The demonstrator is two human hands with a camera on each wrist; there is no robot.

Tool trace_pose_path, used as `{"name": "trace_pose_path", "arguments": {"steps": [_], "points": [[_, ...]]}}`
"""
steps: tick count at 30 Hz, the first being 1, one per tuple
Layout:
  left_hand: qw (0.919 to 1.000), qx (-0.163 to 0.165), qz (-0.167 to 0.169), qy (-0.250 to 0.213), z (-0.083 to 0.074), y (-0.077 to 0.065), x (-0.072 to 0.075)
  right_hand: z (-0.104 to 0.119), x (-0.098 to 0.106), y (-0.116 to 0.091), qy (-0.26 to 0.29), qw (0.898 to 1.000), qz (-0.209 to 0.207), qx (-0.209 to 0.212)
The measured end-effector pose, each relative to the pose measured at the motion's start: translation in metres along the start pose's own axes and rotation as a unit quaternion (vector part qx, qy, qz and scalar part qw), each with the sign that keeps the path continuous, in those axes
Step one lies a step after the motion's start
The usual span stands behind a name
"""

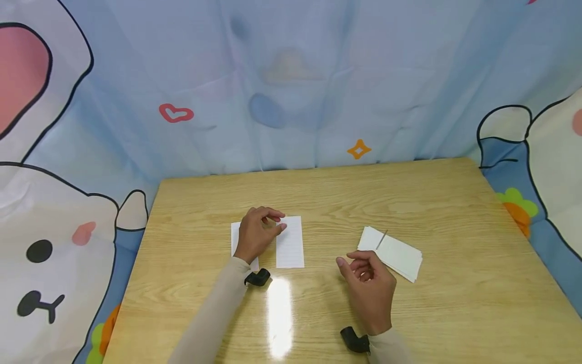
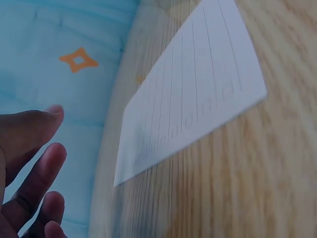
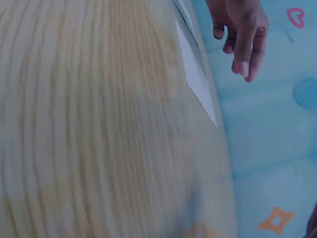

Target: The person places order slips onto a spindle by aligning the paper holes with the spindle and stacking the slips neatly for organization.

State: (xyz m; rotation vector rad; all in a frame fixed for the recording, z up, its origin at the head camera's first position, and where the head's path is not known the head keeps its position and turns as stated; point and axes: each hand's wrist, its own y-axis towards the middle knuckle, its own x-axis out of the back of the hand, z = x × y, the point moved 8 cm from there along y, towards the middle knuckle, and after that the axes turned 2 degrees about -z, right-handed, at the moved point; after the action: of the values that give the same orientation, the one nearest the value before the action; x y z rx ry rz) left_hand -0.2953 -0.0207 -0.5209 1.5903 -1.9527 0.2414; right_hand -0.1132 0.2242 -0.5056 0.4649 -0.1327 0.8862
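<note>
Head view: the left hand (image 1: pixel 258 234), fingers loosely bent and thumb apart, hovers by a lined slip (image 1: pixel 291 247) and a second slip (image 1: pixel 235 233) on the tabletop (image 1: pixel 436 202); the right hand (image 1: pixel 373 290), relaxed and half-curled, hangs near a white paper stack (image 1: pixel 402 255) bearing a thin stick (image 1: pixel 382 239)

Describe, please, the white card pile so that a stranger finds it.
On the wooden table, look just beyond the right hand. The white card pile lies there, slanted; unlike the two cards to its left, it carries a thin stick.
</note>
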Motion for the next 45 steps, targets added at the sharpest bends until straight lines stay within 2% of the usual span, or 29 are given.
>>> {"name": "trace_pose_path", "arguments": {"steps": [6,13,19,28,35,45], "points": [[0.9996,0.002,0.021,0.021,0.004,0.005,0.002,-0.013,-0.032,-0.006,-0.016,0.995,0.085,-0.049],[0.9968,-0.015,0.06,0.05,0.007,0.014,-0.007,-0.018,-0.067,-0.014,-0.052,0.983,0.166,-0.053],[0.991,-0.02,0.096,0.092,0.009,0.023,-0.02,-0.019,-0.082,-0.019,-0.088,0.969,0.222,-0.063],[0.9842,-0.024,0.127,0.121,0.004,0.025,-0.031,-0.015,-0.091,-0.015,-0.139,0.96,0.237,-0.059],[0.9808,-0.016,0.157,0.115,0.003,0.024,-0.035,-0.01,-0.095,-0.014,-0.15,0.959,0.236,-0.046],[0.981,-0.026,0.158,0.109,0.0,0.024,-0.038,-0.013,-0.094,-0.013,-0.146,0.961,0.232,-0.047]]}}
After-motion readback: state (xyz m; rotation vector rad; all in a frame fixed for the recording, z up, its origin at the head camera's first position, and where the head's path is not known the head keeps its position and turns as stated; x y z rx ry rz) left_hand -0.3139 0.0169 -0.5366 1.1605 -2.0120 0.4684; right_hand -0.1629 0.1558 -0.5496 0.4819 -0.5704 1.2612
